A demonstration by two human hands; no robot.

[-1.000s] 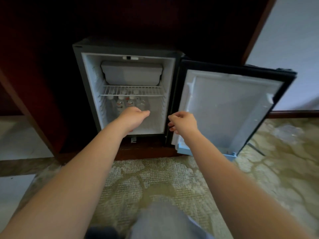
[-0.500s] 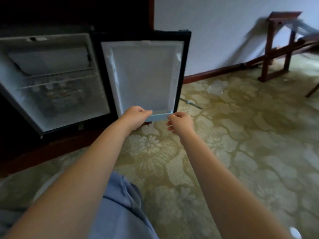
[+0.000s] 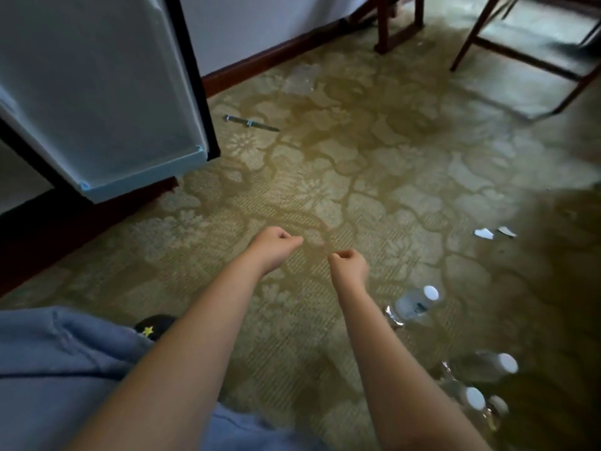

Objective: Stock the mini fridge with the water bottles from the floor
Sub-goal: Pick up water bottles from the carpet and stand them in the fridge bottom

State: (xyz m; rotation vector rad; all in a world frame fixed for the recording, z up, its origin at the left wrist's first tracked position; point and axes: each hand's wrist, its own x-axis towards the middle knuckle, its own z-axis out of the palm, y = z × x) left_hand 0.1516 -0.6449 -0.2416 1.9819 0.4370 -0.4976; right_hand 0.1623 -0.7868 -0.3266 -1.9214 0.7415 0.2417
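Several clear water bottles with white caps stand on the patterned carpet at the lower right: one water bottle (image 3: 414, 304) close to my right forearm, and a cluster of bottles (image 3: 481, 382) nearer the frame's corner. The mini fridge's open door (image 3: 107, 102) fills the upper left, with its pale blue bottom shelf showing; the fridge's inside is out of view. My left hand (image 3: 276, 247) and my right hand (image 3: 349, 265) hover side by side over the carpet, both with loosely curled fingers and holding nothing. The right hand is a short way up and left of the nearest bottle.
A thin dark pen-like object (image 3: 250, 123) lies on the carpet beside the door. Crumpled clear plastic (image 3: 300, 78) sits near the wall's wooden baseboard. Wooden chair legs (image 3: 520, 56) stand at the top right. White paper scraps (image 3: 484, 233) lie at right. My blue-clothed knee (image 3: 58, 369) is lower left.
The view has swung right and down, away from the fridge's inside to the carpet and the bottles. Both hands have drawn back from the fridge and door, still holding nothing.
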